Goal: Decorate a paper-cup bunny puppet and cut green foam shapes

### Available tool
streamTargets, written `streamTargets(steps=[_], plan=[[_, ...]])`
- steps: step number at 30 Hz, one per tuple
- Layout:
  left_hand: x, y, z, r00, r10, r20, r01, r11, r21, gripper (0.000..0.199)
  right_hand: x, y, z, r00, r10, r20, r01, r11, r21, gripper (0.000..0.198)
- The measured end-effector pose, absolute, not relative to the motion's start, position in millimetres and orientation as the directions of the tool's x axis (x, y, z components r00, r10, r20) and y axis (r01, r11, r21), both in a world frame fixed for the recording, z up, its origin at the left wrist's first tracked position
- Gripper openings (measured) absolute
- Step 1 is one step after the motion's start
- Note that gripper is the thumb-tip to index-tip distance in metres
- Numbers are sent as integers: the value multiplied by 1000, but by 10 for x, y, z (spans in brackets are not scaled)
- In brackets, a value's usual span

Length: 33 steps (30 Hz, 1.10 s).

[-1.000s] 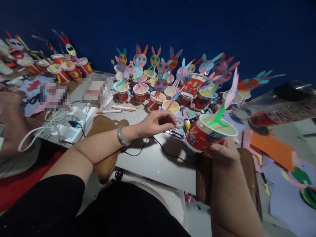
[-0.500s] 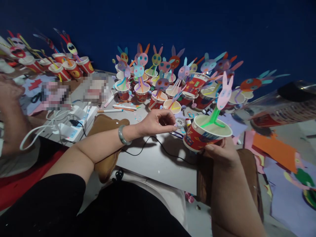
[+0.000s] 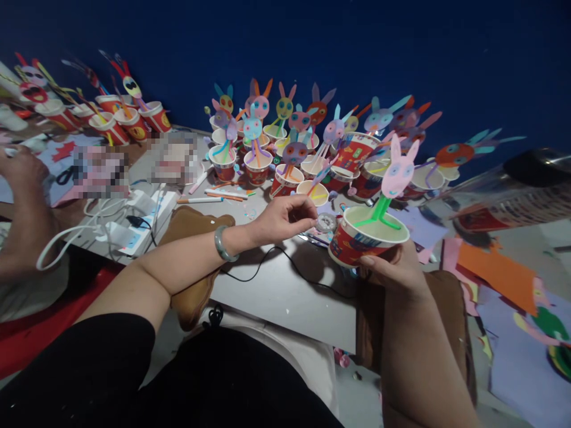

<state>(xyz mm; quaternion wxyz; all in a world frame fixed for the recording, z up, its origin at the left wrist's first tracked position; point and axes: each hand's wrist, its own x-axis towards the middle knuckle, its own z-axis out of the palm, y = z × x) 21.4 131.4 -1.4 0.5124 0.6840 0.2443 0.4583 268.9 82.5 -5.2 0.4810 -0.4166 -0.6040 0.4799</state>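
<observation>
My right hand grips a red patterned paper cup from below and its right side, thumb along the front. The cup tilts slightly, so its pale inside shows. A pink paper rabbit head with blue eyes stands above it on green strips inside the cup. To the left, my left hand hovers over the table with thumb and forefinger pinched together; whatever they hold is too small to make out. Just beyond its fingertips lies a small round clear container.
Several cups with paper rabbits crowd along the blue wall. Markers, a power strip with white cables and a black cord lie leftward. Coloured paper lies right. A co-worker's hand is at far left.
My right hand has turned the cup a little and moved it slightly left, so the rabbit's face now points more toward me. My left hand stays nearly in place, still pinched.
</observation>
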Motion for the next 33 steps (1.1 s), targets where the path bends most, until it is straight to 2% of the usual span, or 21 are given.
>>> streamTargets(steps=[2,7,10,15,20,25,33], plan=[[202,1320,-32,447,800,400,-74,-412,908,21,2680,834,-49,-180,966,184,35,193,-981,57],[151,1327,-49,472,764,440,35,-514,857,44,2684,850,-69,-177,964,197,15,203,-979,54],[137,1327,-35,469,765,441,40,-517,855,44,2685,852,-68,-164,969,184,11,188,-982,53],[165,1313,39,459,835,304,-78,-303,950,31,2652,860,-53,-104,979,178,-25,176,-984,56],[177,1320,123,481,861,162,-139,-108,984,38,2581,894,-71,-51,944,327,103,331,-938,79],[164,1341,126,524,845,102,-154,-24,988,35,2527,901,-128,-43,859,511,288,500,-817,92],[126,1337,187,525,848,73,-164,16,986,39,2503,878,-162,9,835,550,368,508,-779,97]])
